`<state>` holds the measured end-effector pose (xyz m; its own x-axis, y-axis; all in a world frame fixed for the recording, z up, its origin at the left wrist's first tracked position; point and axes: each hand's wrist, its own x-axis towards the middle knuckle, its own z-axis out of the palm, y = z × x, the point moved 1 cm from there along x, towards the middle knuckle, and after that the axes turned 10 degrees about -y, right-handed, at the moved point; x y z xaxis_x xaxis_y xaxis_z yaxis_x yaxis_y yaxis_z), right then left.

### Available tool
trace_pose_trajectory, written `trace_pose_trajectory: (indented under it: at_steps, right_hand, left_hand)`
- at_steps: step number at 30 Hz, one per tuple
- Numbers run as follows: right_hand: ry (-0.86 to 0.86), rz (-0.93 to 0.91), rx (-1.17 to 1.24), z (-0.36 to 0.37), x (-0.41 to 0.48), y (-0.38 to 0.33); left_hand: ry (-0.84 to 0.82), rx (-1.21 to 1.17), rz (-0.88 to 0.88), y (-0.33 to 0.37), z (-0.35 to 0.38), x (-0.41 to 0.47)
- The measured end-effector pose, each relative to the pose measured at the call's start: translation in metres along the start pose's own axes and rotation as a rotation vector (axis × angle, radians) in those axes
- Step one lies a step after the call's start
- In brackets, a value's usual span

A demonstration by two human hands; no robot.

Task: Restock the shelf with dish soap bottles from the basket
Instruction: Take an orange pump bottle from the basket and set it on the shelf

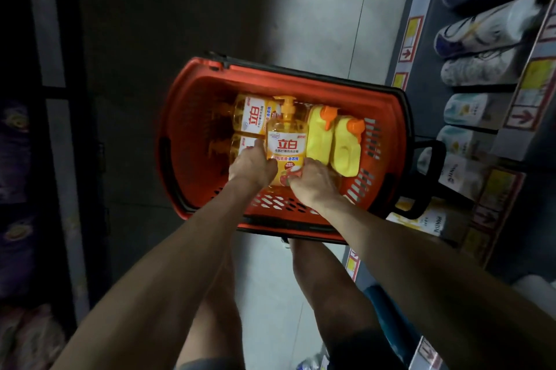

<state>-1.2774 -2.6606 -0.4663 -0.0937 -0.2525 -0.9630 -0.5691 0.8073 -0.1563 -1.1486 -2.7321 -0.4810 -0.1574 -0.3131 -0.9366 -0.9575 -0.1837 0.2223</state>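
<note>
From the head camera, both arms reach straight down into the red basket (192, 116) on the floor. The left hand (251, 165) and right hand (313, 178) clasp the lower body of a pump-top dish soap bottle (287, 145), one on each side, the bottle upright between them. It looks full, so probably heavy, with smooth plastic that could slip (the pump neck seems a poor handle). Beyond the left hand lie more orange bottles (249, 118); beyond the right, two yellow jugs (332, 144). The shelf (481, 74) stands further right.
</note>
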Motion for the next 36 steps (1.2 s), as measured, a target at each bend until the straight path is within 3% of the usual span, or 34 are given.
trace_pose_trajectory:
  at_steps: [8, 13, 20, 25, 36]
  right_hand:
    - [-0.023, 0.137, 0.437, 0.017, 0.026, -0.001]
    - [-0.061, 0.161, 0.600, 0.017, 0.033, -0.001]
    - [-0.111, 0.115, 0.717, 0.024, 0.030, 0.001]
    - [-0.082, 0.159, 0.802, 0.030, 0.030, -0.002]
    - [0.064, 0.037, 0.773, 0.032, 0.002, -0.003]
  left_hand:
    - [-0.004, -0.533, -0.027, -0.005, 0.021, 0.034]
    - [-0.125, -0.965, -0.026, -0.011, 0.029, 0.043]
    - [-0.172, -1.018, 0.020, -0.010, 0.024, 0.048]
    - [-0.121, -1.079, 0.014, -0.017, 0.030, 0.042]
    - [-0.056, -1.359, 0.032, -0.028, 0.030, -0.013]
